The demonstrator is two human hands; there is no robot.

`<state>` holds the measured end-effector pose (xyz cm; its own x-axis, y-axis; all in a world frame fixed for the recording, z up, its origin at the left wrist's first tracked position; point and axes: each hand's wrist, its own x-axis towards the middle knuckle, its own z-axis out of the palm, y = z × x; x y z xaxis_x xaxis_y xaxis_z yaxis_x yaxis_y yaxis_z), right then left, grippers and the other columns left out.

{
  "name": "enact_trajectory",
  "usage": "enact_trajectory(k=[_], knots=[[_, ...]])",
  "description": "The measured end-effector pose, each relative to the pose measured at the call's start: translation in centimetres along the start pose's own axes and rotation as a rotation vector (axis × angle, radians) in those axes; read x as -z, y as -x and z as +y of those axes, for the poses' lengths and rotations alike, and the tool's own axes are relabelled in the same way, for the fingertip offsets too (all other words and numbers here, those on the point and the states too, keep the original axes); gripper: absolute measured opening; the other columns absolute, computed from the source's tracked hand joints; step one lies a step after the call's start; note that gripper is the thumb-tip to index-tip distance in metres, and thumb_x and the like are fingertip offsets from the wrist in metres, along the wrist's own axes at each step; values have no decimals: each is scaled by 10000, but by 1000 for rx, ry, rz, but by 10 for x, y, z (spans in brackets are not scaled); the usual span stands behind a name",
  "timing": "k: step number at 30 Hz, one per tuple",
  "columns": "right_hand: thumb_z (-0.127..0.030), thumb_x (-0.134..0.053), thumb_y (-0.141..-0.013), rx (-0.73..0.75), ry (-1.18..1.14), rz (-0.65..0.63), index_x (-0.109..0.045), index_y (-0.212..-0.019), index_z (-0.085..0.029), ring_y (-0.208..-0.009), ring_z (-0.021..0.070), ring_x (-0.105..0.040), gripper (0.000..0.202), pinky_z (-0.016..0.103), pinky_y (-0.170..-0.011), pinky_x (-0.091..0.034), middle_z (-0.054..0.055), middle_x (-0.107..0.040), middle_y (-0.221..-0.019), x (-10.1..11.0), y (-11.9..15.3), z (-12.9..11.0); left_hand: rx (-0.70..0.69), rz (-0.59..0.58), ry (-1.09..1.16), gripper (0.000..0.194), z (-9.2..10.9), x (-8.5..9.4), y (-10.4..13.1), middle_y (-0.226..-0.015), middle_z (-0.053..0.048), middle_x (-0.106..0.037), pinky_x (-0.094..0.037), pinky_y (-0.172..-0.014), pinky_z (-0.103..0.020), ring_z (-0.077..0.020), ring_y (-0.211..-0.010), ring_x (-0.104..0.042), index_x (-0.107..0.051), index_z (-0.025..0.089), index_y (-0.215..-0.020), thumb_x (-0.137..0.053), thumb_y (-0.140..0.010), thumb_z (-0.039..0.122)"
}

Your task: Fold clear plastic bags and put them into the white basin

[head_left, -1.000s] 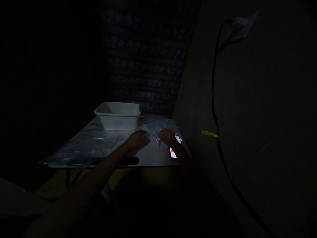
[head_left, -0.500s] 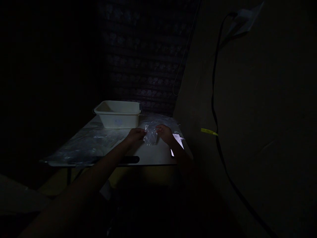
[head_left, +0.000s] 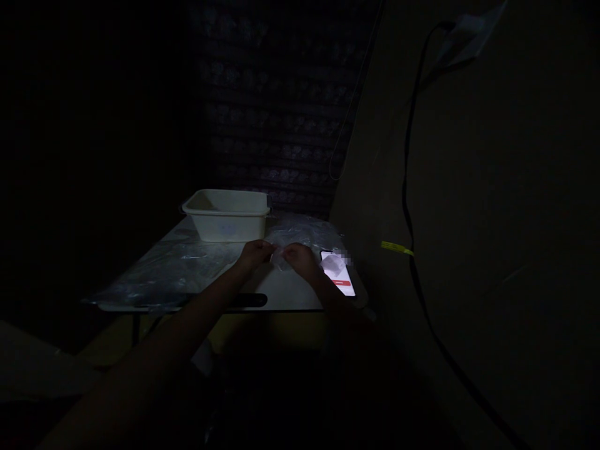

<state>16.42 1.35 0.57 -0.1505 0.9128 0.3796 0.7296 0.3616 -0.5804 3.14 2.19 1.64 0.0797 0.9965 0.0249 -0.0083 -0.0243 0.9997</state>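
Observation:
Over the white table, both hands pinch a small clear plastic bag between them. My left hand is closed on its left side, fingertips together. My right hand grips the top right of the bag, close to the left fingertips. The bag hangs crumpled under the fingers; dim light hides whether anything is inside. Just right of my right hand lies a lit phone, with a piece of clear plastic over its upper part.
A cream plastic tub stands at the back left of the table. Clear plastic sheeting covers the left side, and more plastic lies at the back right. A black cable with a yellow tag hangs along the right wall.
My right hand has moved left and slightly down, closer to my left hand. Less of the bag shows between them. The phone is less covered by my arm, and plastic now shows over its screen.

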Motion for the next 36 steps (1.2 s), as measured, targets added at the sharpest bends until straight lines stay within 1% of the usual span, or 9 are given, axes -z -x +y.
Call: enact_trajectory(k=[6,11,14,17,19,23,28,33,36], knots=[[-174,-469,-640,-84,-219,150,-601,-618,-140,-614,116,-533,138,207,-575,-396,19,-600,-628,8,-2,18,-98,40,-222,203,-7,16,-7,-381,47,-428,-323,-417,-200,-53,-368,-380,-468,138,-463,-563,-509,311],[-171,-488,-590,-159,-383,251,-569,-526,-147,-523,111,-500,106,222,-527,-389,-6,-551,-513,14,-6,37,-143,97,-421,101,-17,33,-18,-406,20,-467,-358,-463,-235,-102,-412,-448,-484,154,-461,-503,-529,226],[-193,-500,-577,-202,-459,283,-544,-494,-149,-486,99,-473,104,217,-502,-376,-17,-520,-474,20,-8,37,-182,183,-483,121,-15,36,-18,-544,-10,-536,-382,-531,-262,-134,-510,-496,-541,152,-631,-478,-533,184],[-260,-517,-575,-191,-515,258,-532,-482,-149,-482,93,-463,146,215,-493,-364,-20,-507,-465,23,-8,25,-398,174,-642,318,-8,27,-9,-807,-58,-561,-398,-607,-278,-161,-684,-516,-521,145,-871,-471,-561,198],[-300,-531,-567,-171,-543,204,-530,-478,-149,-486,91,-461,176,213,-492,-358,-23,-504,-465,23,-7,14,-532,46,-720,343,-5,14,-1,-897,-77,-544,-408,-633,-284,-174,-764,-510,-502,137,-925,-458,-604,251],[-329,-567,-532,-141,-587,138,-526,-463,-150,-486,82,-456,196,207,-496,-352,-32,-498,-458,21,-7,-6,-589,-77,-814,376,-6,-9,11,-936,-99,-544,-401,-696,-308,-201,-823,-505,-501,115,-947,-481,-621,300],[-354,-563,-541,-172,-660,143,-511,-454,-150,-470,73,-456,227,207,-495,-360,-32,-498,-455,23,-6,-8,-572,-10,-861,241,-2,-9,9,-799,-89,-595,-387,-701,-299,-198,-753,-536,-579,127,-782,-400,-680,252],[-343,-599,-499,-268,-700,170,-516,-494,-148,-471,81,-468,213,211,-470,-360,-23,-508,-463,31,-5,7,-460,-90,-649,260,4,1,2,-655,-42,-607,-398,-592,-246,-163,-627,-548,-598,146,-646,-411,-670,325],[-305,-607,-483,-305,-759,153,-527,-537,-148,-461,77,-463,184,208,-460,-356,-27,-509,-469,36,-5,11,-397,-75,-540,203,5,4,0,-612,-23,-598,-392,-560,-239,-159,-607,-541,-594,151,-606,-465,-618,307]])
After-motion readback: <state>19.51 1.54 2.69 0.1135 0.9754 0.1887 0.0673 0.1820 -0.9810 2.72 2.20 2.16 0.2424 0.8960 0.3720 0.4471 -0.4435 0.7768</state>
